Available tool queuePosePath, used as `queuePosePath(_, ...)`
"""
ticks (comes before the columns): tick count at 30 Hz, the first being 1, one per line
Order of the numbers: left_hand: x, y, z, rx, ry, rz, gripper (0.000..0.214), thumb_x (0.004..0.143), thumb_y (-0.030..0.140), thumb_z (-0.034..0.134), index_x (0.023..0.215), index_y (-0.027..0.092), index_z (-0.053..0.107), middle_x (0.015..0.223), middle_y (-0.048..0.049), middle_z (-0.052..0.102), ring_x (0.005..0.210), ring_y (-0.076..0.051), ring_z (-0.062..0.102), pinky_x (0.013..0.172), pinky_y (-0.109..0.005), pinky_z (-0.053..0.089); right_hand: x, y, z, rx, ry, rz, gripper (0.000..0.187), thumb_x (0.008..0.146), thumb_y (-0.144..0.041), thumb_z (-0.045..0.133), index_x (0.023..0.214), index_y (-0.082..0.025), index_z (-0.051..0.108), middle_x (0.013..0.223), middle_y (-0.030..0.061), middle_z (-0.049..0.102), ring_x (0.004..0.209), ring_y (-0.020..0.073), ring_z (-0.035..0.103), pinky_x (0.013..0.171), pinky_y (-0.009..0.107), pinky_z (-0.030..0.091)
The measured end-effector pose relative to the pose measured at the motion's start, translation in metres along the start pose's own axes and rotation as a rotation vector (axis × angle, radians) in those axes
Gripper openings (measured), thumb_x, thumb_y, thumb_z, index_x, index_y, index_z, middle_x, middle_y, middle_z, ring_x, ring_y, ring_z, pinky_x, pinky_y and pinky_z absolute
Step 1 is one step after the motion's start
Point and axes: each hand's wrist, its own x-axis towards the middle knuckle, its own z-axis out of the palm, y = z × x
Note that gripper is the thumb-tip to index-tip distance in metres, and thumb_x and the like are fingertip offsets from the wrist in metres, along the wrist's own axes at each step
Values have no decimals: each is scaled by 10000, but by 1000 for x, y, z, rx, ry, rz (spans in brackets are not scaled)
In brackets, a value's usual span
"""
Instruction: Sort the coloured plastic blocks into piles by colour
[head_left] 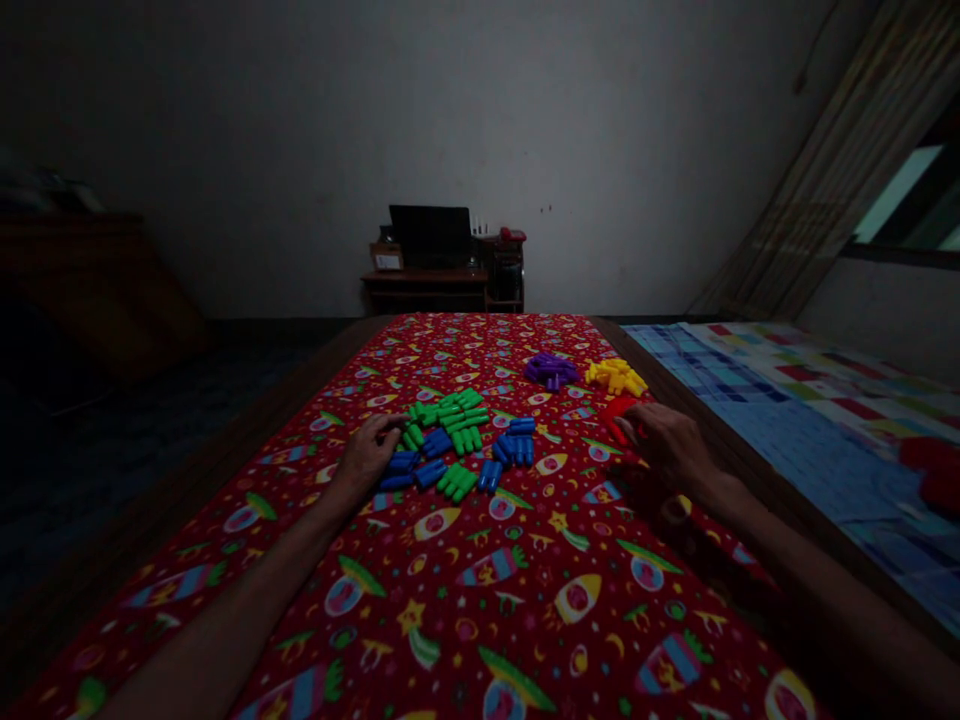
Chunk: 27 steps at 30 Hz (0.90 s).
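Observation:
Plastic toy blocks lie sorted by colour on a red patterned cloth. My left hand rests at the left edge of a mixed pile of green blocks and blue blocks, fingers curled onto a green piece. My right hand lies palm down beside red blocks, its fingers bent over them. Purple blocks and yellow blocks sit further back, untouched.
The cloth covers a long table with a wooden edge. A checked blue sheet lies to the right. A desk with a dark monitor stands against the far wall. The room is dim.

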Motion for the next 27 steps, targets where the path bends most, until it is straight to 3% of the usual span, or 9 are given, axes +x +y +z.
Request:
queuePosePath(3, 0, -1, 0, -7, 11, 6, 361, 780, 363, 415, 954, 169, 665, 1004, -88, 673, 939, -239, 624, 882, -388, 509, 36, -44, 4, 65, -93, -92, 276, 913, -213, 409, 773, -150, 637, 702, 79, 632, 599, 142, 490, 556, 269, 226)
queuePosePath(7, -1, -3, 0, -12, 8, 11, 352, 778, 347, 415, 950, 173, 668, 1008, -83, 672, 936, -233, 624, 871, -382, 512, 94, -107, 32, 199, -221, -215, 272, 899, -159, 402, 814, -133, 659, 769, 86, 647, 622, 133, 479, 559, 277, 212)
queuePosePath(12, 0, -7, 0, -30, 1, 20, 350, 771, 318, 411, 945, 166, 675, 1011, -87, 671, 943, -228, 625, 871, -372, 512, 144, -153, 70, 325, -417, -257, 259, 908, -177, 432, 948, -105, 677, 849, 104, 685, 722, 147, 569, 593, 239, 292)
queuePosePath(15, 1, -11, 2, -45, 0, 20, 339, 770, 311, 415, 932, 175, 680, 998, -80, 673, 943, -226, 625, 876, -371, 510, 154, -163, 78, 383, -409, -280, 289, 929, -246, 448, 1102, -138, 653, 1011, 113, 696, 895, 179, 616, 670, 229, 364)
queuePosePath(18, 2, -13, 3, -55, -6, 20, 327, 769, 308, 420, 913, 184, 686, 977, -72, 670, 937, -221, 624, 884, -368, 504, 157, -167, 76, 385, -433, -251, 301, 902, -269, 498, 1129, -154, 658, 1055, 114, 696, 951, 199, 626, 716, 235, 405)
queuePosePath(23, 2, -12, 3, -78, -24, 15, 348, 788, 326, 408, 929, 175, 689, 982, -81, 657, 918, -221, 622, 855, -362, 511, 156, -161, 67, 490, -474, -175, 299, 770, -211, 631, 1047, -141, 716, 926, 68, 716, 824, 179, 629, 638, 212, 393)
queuePosePath(27, 2, -11, 2, -56, -21, 14, 332, 778, 311, 410, 899, 189, 694, 971, -69, 663, 900, -213, 624, 855, -351, 510, 140, -138, 57, 537, -314, -165, 191, 787, -200, 603, 877, -105, 743, 750, 51, 688, 682, 146, 587, 589, 219, 346)
